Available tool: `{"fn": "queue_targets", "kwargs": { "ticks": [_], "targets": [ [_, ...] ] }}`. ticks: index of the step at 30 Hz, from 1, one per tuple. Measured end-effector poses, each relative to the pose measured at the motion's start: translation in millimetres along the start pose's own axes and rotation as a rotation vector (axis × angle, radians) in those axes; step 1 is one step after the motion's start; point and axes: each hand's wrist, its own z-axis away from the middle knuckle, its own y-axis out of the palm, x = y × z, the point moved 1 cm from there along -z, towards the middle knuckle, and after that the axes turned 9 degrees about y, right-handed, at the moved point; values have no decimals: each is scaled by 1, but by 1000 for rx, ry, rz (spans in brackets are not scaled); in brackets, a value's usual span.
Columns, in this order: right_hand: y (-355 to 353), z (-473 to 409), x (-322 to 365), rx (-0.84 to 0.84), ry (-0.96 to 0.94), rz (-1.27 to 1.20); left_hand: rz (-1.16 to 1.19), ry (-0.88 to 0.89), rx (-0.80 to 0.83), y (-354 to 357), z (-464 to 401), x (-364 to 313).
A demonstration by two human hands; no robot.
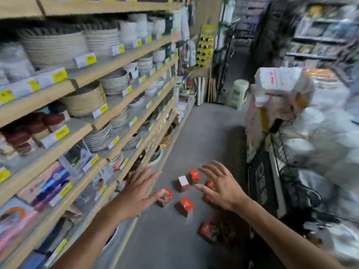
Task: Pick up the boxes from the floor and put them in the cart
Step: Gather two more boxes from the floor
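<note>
1. A shop aisle is being shown: a grey floor (174, 239) is running between wooden shelves (81, 121) stacked with plates, bowls and woven baskets on the left and a black wire cart (281, 152) on the right, already heaped with white plastic-wrapped bundles.

2. The boxes (184, 206) are lying scattered on the floor, small red-and-brown cartons, about seven being counted through the blur; one is showing a white face (183, 181). They are clustered ahead of and below the hands, with one more (207, 231) sitting nearer the camera, just beside the cart's base.

3. Both arms are being stretched forward and down. The left hand (138, 189) is being held with fingers straight and spread, nothing gripped, its fingertips overlapping the leftmost box (165, 197) in view; contact cannot be confirmed.

4. The right hand (223, 189) is likewise spread wide and holding nothing, hovering over the right side of the cluster and partly hiding two boxes beneath it.

5. The relation that matters: the cluster is lying between the two hands, so each hand is nearest its own side. The boxes are squat, with no clear long axis, so grip direction is judged to matter little.

6. The cart is standing just right of the boxes, so the right hand is judged to have the shorter carry. No box is seen in the cart yet.
</note>
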Motion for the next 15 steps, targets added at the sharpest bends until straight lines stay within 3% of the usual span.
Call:
{"fn": "queue_targets", "kwargs": {
  "ticks": [15],
  "targets": [
    [26, -50, -6, 24, 335, 7, 175, 33, 239, 21, -96, 111]
  ]
}}
